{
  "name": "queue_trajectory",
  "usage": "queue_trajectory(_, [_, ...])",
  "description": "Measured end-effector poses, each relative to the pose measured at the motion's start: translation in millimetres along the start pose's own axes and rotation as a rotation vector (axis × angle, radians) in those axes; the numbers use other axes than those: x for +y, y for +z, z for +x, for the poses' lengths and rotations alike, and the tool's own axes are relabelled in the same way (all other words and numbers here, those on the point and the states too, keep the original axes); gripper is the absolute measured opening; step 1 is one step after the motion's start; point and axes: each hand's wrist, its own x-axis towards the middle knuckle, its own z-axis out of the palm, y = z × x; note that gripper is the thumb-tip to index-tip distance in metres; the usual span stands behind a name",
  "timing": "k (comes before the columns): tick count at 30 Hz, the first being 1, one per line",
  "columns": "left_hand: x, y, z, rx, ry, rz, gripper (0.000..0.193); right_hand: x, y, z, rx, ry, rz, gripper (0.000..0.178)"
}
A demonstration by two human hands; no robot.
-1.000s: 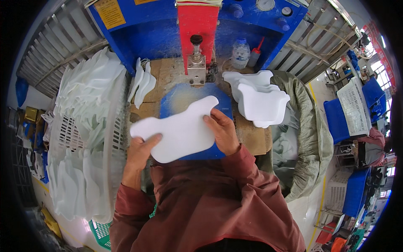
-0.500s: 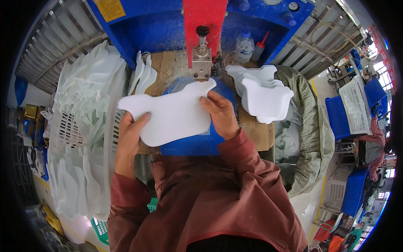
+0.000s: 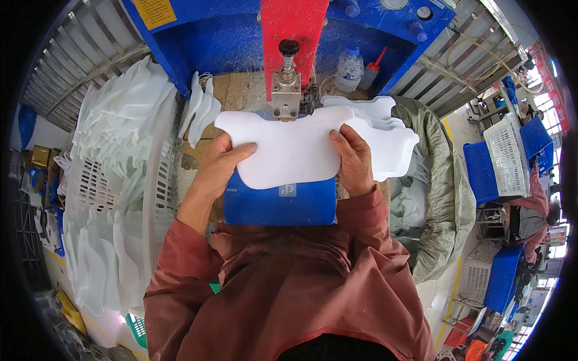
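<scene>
Between my two hands I hold a white contoured foam pad, its notched far edge against the metal head of a red and blue machine. My left hand pinches its left end, thumb on top and fingers underneath. At the right end, my right hand grips it the same way. Below the pad lies a blue board on the worktable. A stack of similar white pads stands just right of my right hand, partly covered by the held pad.
On the left, a white plastic basket is heaped with white pads. Several loose pads lie at the table's far left. A bottle and a red-tipped squeeze bottle stand at the back. A green sack with white pieces borders the right side.
The pad has shifted right and away from me, turning from a slant to nearly level. Both hands moved with it, keeping their grip. More of the blue board's near part shows.
</scene>
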Motion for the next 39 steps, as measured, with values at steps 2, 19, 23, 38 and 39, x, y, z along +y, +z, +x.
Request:
queue_trajectory(2, [0, 2, 11, -0.028, -0.004, 0.033, 0.038, -4, -4, 3, 0.022, -0.001, -0.006, 0.027])
queue_trajectory(19, [-4, -31, 7, 0.044, 0.006, -0.122, 0.029, 5, 11, 18, -0.009, 0.059, 0.129, 0.017])
queue_trajectory(23, [-2, -8, 10, 0.025, -0.016, -0.125, 0.031, -8, -3, 6, 0.067, 0.018, 0.053, 0.016])
queue_trajectory(38, [-24, 35, 7, -0.105, -0.094, -0.136, 0.043, -28, -42, -35, 0.167, -0.013, -0.008, 0.017])
queue_trajectory(39, [-24, 38, 7, -0.108, -0.106, -0.116, 0.043, -29, -46, -37, 0.172, -0.021, 0.002, 0.017])
